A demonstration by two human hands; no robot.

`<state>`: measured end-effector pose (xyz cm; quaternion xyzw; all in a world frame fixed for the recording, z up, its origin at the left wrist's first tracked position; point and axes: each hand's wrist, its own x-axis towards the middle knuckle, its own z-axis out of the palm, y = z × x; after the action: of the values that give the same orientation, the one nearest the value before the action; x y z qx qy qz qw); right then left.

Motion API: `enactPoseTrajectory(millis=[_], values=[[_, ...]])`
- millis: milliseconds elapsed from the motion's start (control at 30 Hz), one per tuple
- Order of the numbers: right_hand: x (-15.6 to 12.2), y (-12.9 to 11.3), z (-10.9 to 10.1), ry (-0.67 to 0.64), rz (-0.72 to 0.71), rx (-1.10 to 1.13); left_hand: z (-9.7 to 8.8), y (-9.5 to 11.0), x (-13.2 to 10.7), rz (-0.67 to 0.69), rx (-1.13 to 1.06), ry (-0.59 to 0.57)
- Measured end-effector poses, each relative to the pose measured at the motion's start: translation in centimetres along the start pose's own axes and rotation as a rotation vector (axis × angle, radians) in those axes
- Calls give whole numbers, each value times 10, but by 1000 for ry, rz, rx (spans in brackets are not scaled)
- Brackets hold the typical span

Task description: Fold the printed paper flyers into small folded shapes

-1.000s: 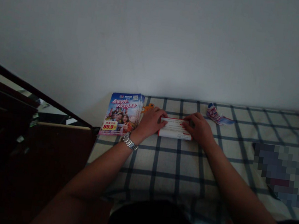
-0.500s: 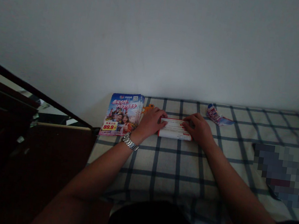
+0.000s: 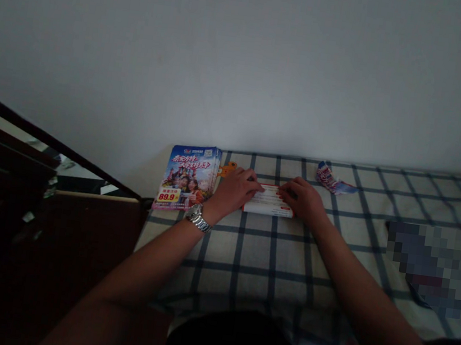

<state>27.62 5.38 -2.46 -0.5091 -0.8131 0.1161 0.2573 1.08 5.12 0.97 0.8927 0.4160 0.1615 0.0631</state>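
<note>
A folded white leaflet with a red border [image 3: 269,202] lies on the checked cloth [image 3: 270,257]. My left hand [image 3: 234,190], with a metal watch at the wrist, presses its fingers flat on the leaflet's left end. My right hand [image 3: 302,198] rests on the right end, fingers curled down onto the paper's top edge. Both hands pin the leaflet against the cloth. Parts of the leaflet's ends are hidden under the fingers.
A stack of colourful flyers [image 3: 187,177] lies left of my left hand, with orange scissor handles [image 3: 226,168] beside it. A crumpled paper scrap [image 3: 331,179] sits at the back right. A blurred dark object [image 3: 431,261] lies to the right. Dark wooden furniture [image 3: 55,240] stands on the left.
My left fingers have slid a little further right along the leaflet's top edge. My right hand has drawn in slightly. The leaflet stays in place.
</note>
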Motion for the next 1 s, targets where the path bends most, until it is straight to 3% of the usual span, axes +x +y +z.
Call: enactPoseTrajectory(millis=[300, 567, 833, 1000], values=[[2, 0, -3, -29, -3, 10, -16, 23, 2, 94, 138, -100], [3, 0, -3, -21, -12, 18, -1, 49, -17, -18, 57, -10], [3, 6, -3, -41, -3, 45, 14, 48, -33, -48, 52, 17], [0, -1, -14, -28, -31, 21, 17, 48, -34, -58, 53, 19]])
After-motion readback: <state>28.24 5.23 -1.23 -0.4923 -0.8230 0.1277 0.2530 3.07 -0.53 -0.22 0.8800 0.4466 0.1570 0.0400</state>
